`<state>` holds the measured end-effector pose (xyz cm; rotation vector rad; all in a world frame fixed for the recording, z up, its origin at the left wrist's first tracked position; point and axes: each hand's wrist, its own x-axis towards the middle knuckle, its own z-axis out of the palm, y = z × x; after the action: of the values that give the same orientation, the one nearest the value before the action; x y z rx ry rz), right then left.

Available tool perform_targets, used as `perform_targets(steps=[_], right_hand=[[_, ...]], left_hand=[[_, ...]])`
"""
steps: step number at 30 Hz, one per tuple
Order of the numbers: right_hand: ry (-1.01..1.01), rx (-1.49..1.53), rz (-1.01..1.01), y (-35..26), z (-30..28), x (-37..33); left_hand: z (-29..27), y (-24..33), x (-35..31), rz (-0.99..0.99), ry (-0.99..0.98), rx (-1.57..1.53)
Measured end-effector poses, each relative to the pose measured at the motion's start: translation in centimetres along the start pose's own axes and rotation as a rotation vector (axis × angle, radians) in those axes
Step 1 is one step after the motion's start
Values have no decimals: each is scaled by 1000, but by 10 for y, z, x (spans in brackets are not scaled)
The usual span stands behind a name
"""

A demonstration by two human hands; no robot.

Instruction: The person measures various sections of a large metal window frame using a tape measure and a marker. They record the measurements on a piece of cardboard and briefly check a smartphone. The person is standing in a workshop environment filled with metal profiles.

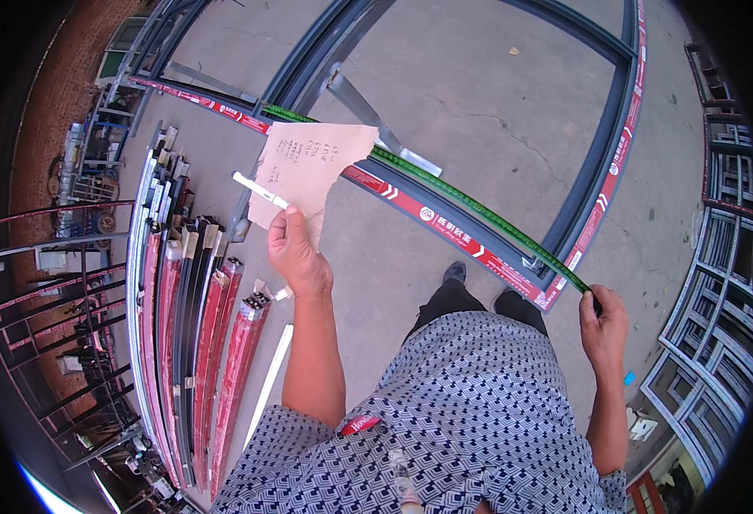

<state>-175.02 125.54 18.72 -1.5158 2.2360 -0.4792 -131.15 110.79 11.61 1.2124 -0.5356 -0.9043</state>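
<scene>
My left hand (301,257) is closed on a torn piece of brown cardboard (338,154) with handwriting on it. A white marker pen (258,189) is pinched under the thumb of the same hand and lies across the card. At the right, my right hand (605,330) grips the end of a green tape measure (488,216); its case is mostly hidden by the fingers. The tape stretches along the near side of a large dark grey metal frame (603,141), whose outer faces carry red and white protective film. The card covers part of the tape and frame.
Bundles of long profiles (209,343), some wrapped in red film, lie at the left beside a rack of dark bars (59,317). Stacked frames (719,317) line the right side. My shoes (454,272) stand just short of the large frame's near edge.
</scene>
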Motion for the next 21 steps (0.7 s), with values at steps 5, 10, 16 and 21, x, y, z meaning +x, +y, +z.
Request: perform_targets(steps=[5, 10, 16, 21], right_hand=[[21, -85, -36, -16, 6, -5], [8, -69, 17, -21, 5, -9], [-44, -53, 36, -19, 4, -15], [-44, -73, 6, -31, 9, -10]], left_hand=[[0, -2, 2, -41, -23, -38], [-1, -3, 5, -63, -40, -43], [-13, -1, 15, -58, -43, -58], [-19, -1, 21, -53, -10, -30]])
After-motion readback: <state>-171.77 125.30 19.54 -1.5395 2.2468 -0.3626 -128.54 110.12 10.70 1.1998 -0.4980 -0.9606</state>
